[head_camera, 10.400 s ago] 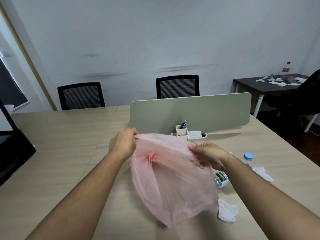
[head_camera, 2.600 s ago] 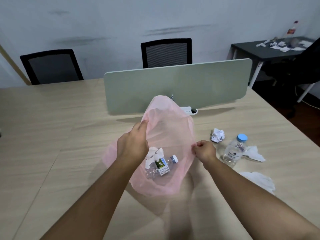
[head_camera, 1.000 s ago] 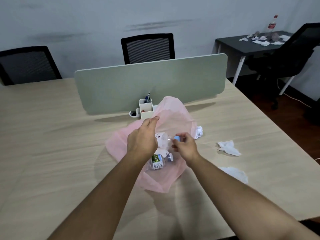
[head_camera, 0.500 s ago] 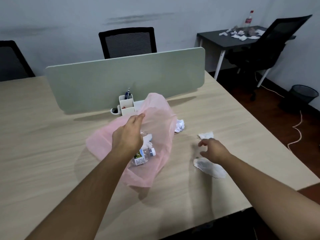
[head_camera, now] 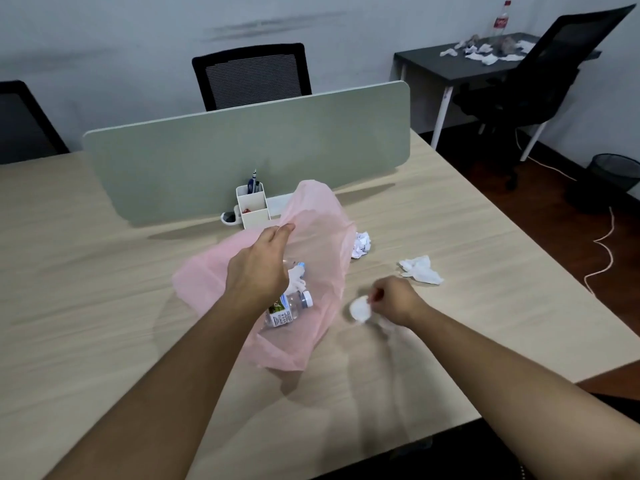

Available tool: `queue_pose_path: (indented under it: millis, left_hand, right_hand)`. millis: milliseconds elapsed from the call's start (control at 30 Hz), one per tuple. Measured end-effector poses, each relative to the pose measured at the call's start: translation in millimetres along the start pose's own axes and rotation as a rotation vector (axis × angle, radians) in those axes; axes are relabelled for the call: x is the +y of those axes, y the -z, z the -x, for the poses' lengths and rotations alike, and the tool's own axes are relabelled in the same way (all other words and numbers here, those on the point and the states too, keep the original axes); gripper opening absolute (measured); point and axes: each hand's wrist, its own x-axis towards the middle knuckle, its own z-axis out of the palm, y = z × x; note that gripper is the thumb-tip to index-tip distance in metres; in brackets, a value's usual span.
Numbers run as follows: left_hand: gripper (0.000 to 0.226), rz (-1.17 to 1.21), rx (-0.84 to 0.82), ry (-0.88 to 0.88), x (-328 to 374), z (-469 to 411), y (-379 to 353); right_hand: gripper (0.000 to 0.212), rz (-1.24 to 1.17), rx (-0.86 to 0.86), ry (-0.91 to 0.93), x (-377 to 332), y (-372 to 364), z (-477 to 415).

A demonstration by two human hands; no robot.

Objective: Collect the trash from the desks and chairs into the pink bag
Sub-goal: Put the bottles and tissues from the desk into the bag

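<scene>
The pink bag (head_camera: pixel 322 223) lies on the wooden desk (head_camera: pixel 450 237) with its mouth held up by my left hand (head_camera: pixel 258 271), which pinches the rim. Inside it lie plastic bottles (head_camera: pixel 289 306) and some white paper. My right hand (head_camera: pixel 393 299) is just right of the bag and grips a white tissue (head_camera: pixel 360 308). A crumpled paper ball (head_camera: pixel 361 244) sits against the bag's right side. Another white tissue (head_camera: pixel 420 270) lies further right on the desk.
A green divider panel (head_camera: pixel 242 147) crosses the desk, with a white pen holder (head_camera: pixel 252 206) in front of it. Black chairs (head_camera: pixel 252 76) stand behind. A dark side table (head_camera: pixel 450 64) at the back right carries more tissues and a bottle (head_camera: pixel 500 19). A black bin (head_camera: pixel 614 171) stands on the floor.
My right hand has closed on the flat tissue near the desk's front and lifted it toward the bag. My left hand still holds the bag's rim.
</scene>
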Motion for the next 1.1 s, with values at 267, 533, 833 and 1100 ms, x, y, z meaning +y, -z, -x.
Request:
queue_pose_path:
  millis: [267,533,833,1100]
  left_hand:
    - [0.072,0.019,0.004,0.012,1.0,-2.4,9.2]
    - [0.072,0.013,0.006,0.065,13.0,-1.5,3.4]
    - [0.072,-0.011,0.026,0.124,14.8,-10.3,-7.1]
    - [0.075,-0.011,0.040,0.126,6.4,-17.2,-8.9]
  right_hand:
    - [0.023,-0.473,-0.088,0.223,-101.2,-17.2,-13.4]
    - [0.020,-0.193,0.234,0.070,-0.9,28.5,-33.3]
    - [0.049,0.313,-0.003,-0.112,86.1,34.0,-74.8]
    - [0.008,-0.068,0.023,-0.104,59.1,22.8,-64.9]
